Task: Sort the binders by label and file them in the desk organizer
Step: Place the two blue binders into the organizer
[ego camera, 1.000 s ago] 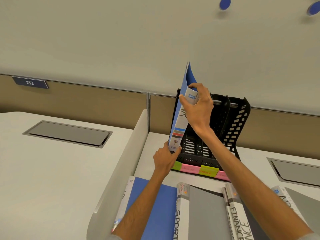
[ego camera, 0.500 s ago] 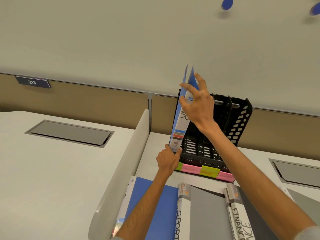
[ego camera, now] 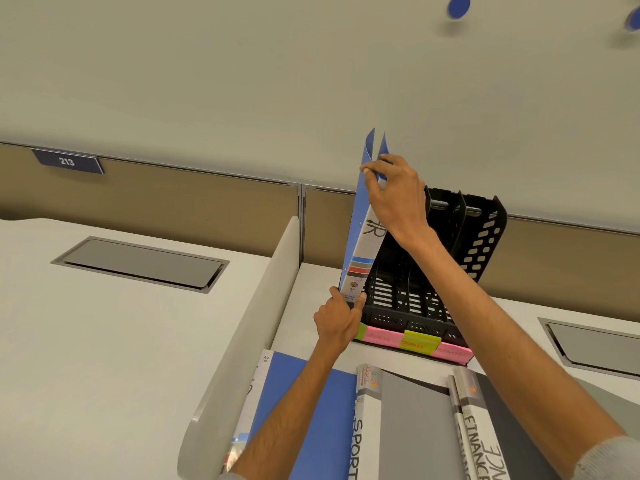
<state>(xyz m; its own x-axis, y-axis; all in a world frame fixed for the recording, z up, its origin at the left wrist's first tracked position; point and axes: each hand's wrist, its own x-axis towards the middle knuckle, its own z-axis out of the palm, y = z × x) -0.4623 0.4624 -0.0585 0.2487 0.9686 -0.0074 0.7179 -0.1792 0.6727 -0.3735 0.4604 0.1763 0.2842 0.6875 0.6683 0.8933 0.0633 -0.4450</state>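
Right hand (ego camera: 393, 199) pinches the splayed top edges of the blue binder (ego camera: 360, 247), while the left hand (ego camera: 337, 318) grips its bottom corner. That binder stands nearly upright at the left end of the black desk organizer (ego camera: 485, 237) on the surface (ego camera: 308, 299). Best to square the spine with the slot walls, press both covers together, then lower it straight so neither cover catches a divider.

Plastic, paper, matt desktop
The desk organizer (ego camera: 485, 244) is black perforated plastic with a slight sheen, its top rod (ego camera: 441, 203) bare metal; the blue binder (ego camera: 367, 251) has smooth plastic covers; the paper sticky notes (ego camera: 419, 342) and white desk (ego camera: 104, 341) look matt.
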